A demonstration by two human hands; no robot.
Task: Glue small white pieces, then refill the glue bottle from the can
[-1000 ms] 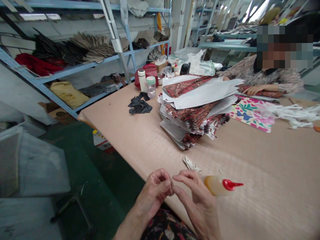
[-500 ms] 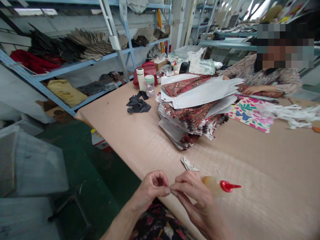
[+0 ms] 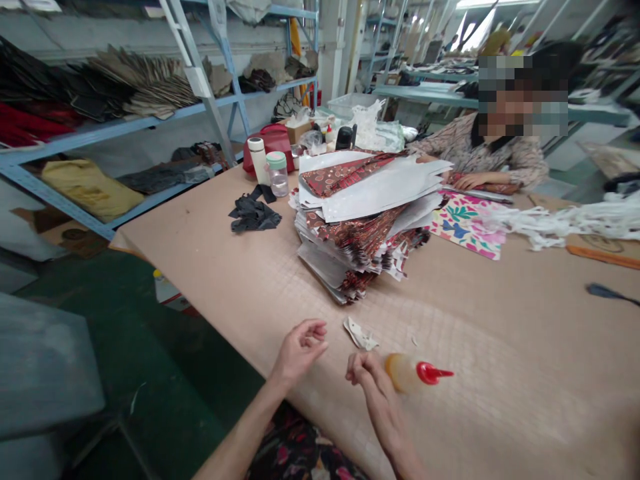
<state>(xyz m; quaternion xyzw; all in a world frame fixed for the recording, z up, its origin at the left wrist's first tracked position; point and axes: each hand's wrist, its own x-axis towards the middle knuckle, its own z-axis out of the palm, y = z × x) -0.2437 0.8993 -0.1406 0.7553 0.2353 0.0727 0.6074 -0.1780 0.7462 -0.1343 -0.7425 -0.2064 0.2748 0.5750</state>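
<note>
Plainly, both bare hands are over the near edge of the tan, paper-covered table, forearms reaching up from below, a gap between them. The left hand is turned palm inward, fingers loosely bent, thumb apart from them: its grip is slack. The right hand has its fingers curled in towards the thumb; whether they pinch something small, I cannot tell.

One translucent squeeze bottle with amber contents and a red pointed cap lies on its side just beside the right hand, nozzle pointing right. One crumpled off-white scrap lies just beyond that hand. Farther back come one tall stack of white and red-brown patterned sheets — too many layers to count — one bundle of black cloth, one white cylindrical flask and one clear jar with a mint-green lid.

Across the table sits one co-worker in a patterned top; one of that person's hands shows clearly, the other is mostly hidden behind the stack. The bottle's base end is partly masked by the right hand, and a dark blue-grey strip is cut off at the right edge.
</note>
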